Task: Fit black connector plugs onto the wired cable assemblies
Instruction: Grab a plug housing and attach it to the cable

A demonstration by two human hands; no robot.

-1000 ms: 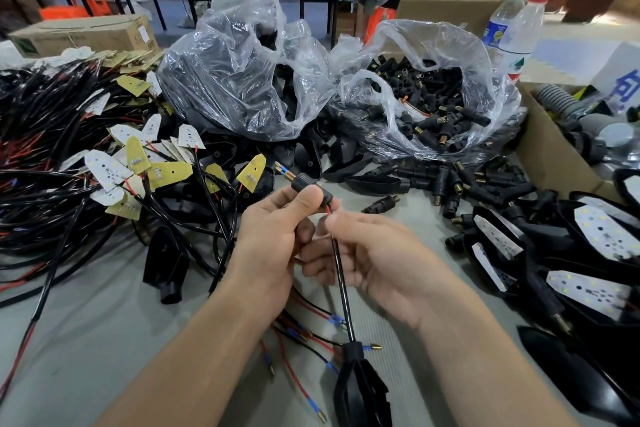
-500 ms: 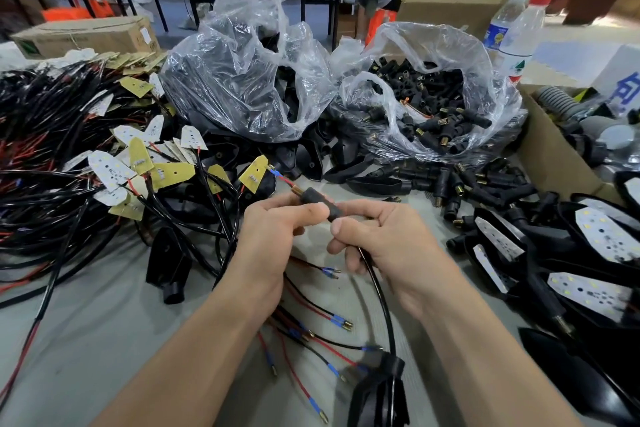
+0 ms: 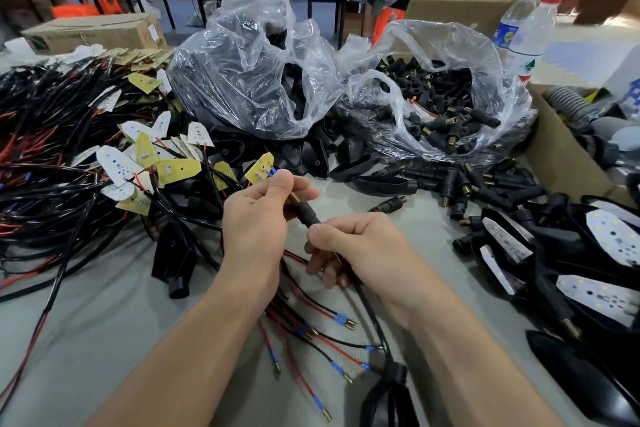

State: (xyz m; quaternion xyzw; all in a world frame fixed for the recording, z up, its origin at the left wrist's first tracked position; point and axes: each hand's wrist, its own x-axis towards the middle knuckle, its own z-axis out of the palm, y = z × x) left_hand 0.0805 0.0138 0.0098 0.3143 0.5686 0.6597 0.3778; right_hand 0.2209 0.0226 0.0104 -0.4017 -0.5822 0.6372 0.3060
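Mid-frame over the table, left grip pinching the brass end of a black connector plug, right grip pinching its lower end, cable trailing toward bottom centre, bag of plugs upper right

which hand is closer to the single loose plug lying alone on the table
Right. The right hand, holding the cable, lies just below and left of the loose plug; the left hand, pinching the connector plug, is farther left.

Black connector plug tilted, threaded on cable, brass end up-left.
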